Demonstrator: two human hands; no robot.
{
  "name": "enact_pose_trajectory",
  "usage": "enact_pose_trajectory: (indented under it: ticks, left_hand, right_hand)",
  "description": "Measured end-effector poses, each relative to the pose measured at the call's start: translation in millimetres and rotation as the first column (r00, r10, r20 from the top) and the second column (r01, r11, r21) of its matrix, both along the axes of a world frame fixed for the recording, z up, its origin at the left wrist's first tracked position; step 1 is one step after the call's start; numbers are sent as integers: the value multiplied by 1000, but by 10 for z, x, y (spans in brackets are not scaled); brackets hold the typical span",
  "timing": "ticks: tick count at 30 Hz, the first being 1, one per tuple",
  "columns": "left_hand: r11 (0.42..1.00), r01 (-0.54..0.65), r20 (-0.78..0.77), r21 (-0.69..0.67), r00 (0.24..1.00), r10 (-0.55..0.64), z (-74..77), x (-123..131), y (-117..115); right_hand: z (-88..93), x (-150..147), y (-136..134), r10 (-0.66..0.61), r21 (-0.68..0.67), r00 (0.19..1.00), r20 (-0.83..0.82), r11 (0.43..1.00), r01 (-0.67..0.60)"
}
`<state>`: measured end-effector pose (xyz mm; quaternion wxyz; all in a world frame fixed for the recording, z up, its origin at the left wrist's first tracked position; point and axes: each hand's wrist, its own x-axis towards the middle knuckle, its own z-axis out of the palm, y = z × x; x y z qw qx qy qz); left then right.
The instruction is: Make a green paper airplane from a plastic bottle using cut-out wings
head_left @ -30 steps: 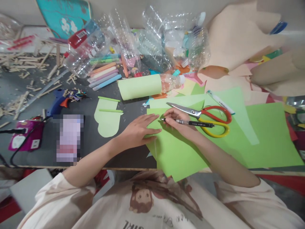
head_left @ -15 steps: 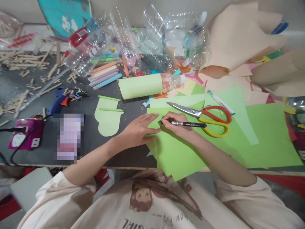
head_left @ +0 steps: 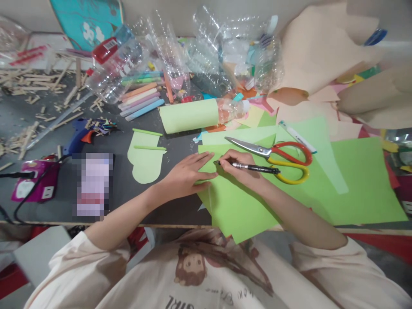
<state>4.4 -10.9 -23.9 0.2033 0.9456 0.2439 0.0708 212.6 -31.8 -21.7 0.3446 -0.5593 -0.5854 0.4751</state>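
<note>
Seen from the head camera, the left hand (head_left: pixel 186 176) lies flat with its fingers spread, grasping nothing and pressing down the left edge of a green sheet (head_left: pixel 244 201). The right hand (head_left: pixel 240 165) has its grip closed around a black pen (head_left: pixel 254 167). The tip touches the paper at the hand's 9 o'clock, just beside the left fingertips.

The sheet sits in the lower middle of the tabletop (head_left: pixel 122 197), lying on other loose green paper. Its 6 o'clock corner hangs over the near edge toward the person's shirt.

That is where I'd expect trouble. Only one flat palm pins the sheet, and there is slick paper beneath it. A firm stroke or a brush from the body against the overhang could shift the sheet and throw the line off. The pen tip is so near the left fingers that a stroke toward 9 o'clock could mark them.

The scissors (head_left: pixel 280 161) lie at the right hand's 3 o'clock, blades aimed toward 10 o'clock and the point close above the knuckles. A quick lift of that hand could catch it.

At 11 o'clock, a paper-wrapped bottle (head_left: pixel 193 116) rests on its side and could roll onto the work. A mitten-shaped cutout (head_left: pixel 144 165) lies loose at 9 o'clock, and a blue glue gun (head_left: pixel 77 135) sits beyond it.
</note>
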Motion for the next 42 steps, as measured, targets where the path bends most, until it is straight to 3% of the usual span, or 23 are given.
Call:
enact_pose_trajectory:
  ticks: [5,11,17,22,27,31,42]
  left_hand:
    - [1000,0,1,-6,1000,0,-11,0,2]
    - [1000,-8,31,1,1000,8,-30,8,-6]
    - [1000,-10,5,6,1000,10,-9,8,-7]
    - [1000,-13,22,22,1000,13,-11,4,-8]
    - [1000,-12,21,25,1000,11,-14,8,-11]
    - [1000,-8,51,26,999,7,-34,1,-11]
    - [999,-8,80,53,997,4,-41,-8,-8]
  right_hand:
    - [-7,4,2,62,-4,998,28,998,-62]
    - [-39,26,-3,-15,12,1000,8,1000,15]
    - [-30,7,-1,54,55,997,55,997,-57]
    - [-34,25,-11,-33,84,998,56,996,28]
    - [16,2,-13,44,123,994,97,991,-56]
    - [42,10,-15,-8,153,995,104,988,-8]
    - [14,33,9,7,150,995,101,988,-22]
